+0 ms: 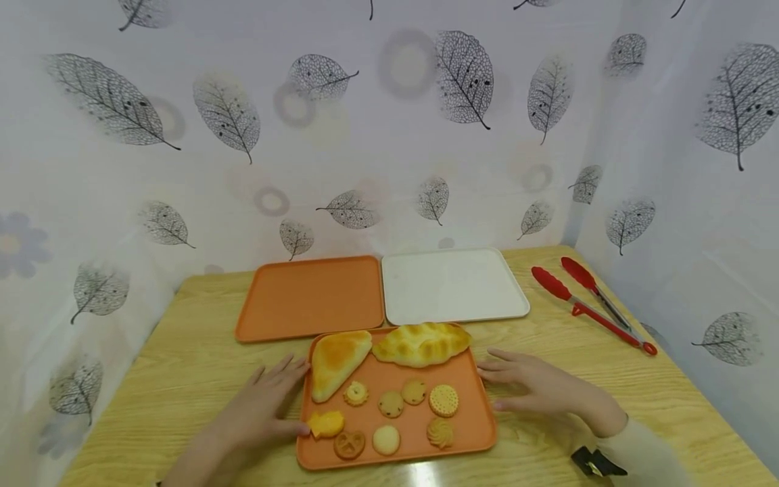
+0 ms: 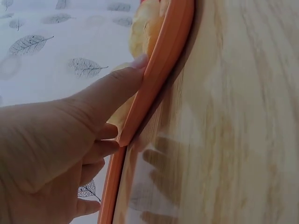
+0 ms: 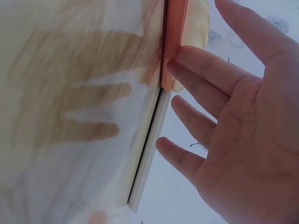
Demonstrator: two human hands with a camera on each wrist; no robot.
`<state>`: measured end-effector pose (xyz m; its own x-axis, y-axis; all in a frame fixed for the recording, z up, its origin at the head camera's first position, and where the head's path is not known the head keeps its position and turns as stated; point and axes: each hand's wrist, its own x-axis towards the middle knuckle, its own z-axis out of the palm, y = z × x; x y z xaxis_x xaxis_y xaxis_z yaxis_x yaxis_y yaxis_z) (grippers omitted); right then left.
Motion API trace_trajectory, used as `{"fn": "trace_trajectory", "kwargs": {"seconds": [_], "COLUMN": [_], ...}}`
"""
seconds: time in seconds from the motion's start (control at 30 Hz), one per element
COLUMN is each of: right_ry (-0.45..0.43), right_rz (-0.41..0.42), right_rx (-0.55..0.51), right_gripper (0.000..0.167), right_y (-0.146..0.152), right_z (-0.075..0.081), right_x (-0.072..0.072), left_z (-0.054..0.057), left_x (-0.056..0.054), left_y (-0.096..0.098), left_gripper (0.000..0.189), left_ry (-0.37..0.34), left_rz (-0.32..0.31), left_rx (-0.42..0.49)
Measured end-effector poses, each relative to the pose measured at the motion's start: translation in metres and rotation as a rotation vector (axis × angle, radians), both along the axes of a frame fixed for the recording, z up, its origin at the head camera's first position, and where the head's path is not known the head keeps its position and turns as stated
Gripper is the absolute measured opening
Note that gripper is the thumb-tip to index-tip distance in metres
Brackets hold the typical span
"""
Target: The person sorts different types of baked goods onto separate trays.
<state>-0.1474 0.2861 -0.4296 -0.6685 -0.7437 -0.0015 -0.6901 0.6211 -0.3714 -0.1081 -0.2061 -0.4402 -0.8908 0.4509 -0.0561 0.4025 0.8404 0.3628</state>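
Note:
In the head view an orange tray (image 1: 420, 433) with breads and cookies lies nearest the person. My left hand (image 1: 258, 412) is at its left side, thumb and fingertips against the rim. The left wrist view has that thumb (image 2: 112, 86) on the tray's orange edge. At the tray's right side is my right hand (image 1: 538, 385), fingers extended, two fingertips touching the rim in the right wrist view. A triangular bread (image 1: 341, 362) and a long braided bread (image 1: 422, 343) fill the tray's back. A fish-shaped cookie (image 1: 326, 424) sits beside the left thumb.
Behind lie a second orange tray (image 1: 313, 297) and a white tray (image 1: 453, 284), side by side. Red-tipped tongs (image 1: 599, 311) lie at the table's right edge. A leaf-patterned cloth (image 1: 389, 149) hangs behind and along the sides of the wooden table (image 1: 182, 365).

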Motion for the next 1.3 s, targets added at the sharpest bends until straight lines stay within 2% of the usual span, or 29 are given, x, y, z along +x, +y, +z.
{"fn": "trace_trajectory", "kwargs": {"seconds": [0.27, 0.4, 0.5, 0.63, 0.87, 0.97, 1.1, 1.3], "right_ry": [-0.057, -0.018, 0.020, 0.041, 0.010, 0.052, 0.133, 0.248], "right_rz": [0.019, 0.020, -0.022, -0.128, -0.316, -0.389, -0.520, -0.710], "right_rx": [0.016, -0.004, -0.028, -0.060, -0.120, -0.114, -0.149, -0.182], "right_gripper": [0.055, 0.054, 0.056, 0.059, 0.063, 0.064, 0.064, 0.064], "right_y": [-0.003, 0.002, 0.009, 0.021, 0.049, 0.062, 0.083, 0.113], "right_z": [0.004, 0.012, 0.021, 0.035, 0.056, 0.063, 0.060, 0.039], "right_x": [-0.008, -0.015, -0.021, -0.027, -0.038, -0.044, -0.055, -0.066], "left_z": [0.004, 0.006, 0.008, 0.009, 0.007, 0.007, 0.008, 0.009], "left_x": [-0.006, -0.007, -0.007, -0.008, -0.009, -0.010, -0.010, -0.009], "left_y": [-0.004, -0.003, -0.003, -0.003, -0.003, -0.003, -0.002, -0.001], "left_gripper": [0.115, 0.116, 0.117, 0.118, 0.119, 0.119, 0.119, 0.119], "left_ry": [-0.064, -0.065, -0.065, -0.072, -0.085, -0.088, -0.086, -0.089], "left_rz": [-0.006, -0.010, -0.015, -0.012, -0.008, -0.004, -0.009, -0.002], "left_rx": [-0.066, -0.082, -0.089, -0.091, -0.077, -0.072, -0.069, -0.066]}}
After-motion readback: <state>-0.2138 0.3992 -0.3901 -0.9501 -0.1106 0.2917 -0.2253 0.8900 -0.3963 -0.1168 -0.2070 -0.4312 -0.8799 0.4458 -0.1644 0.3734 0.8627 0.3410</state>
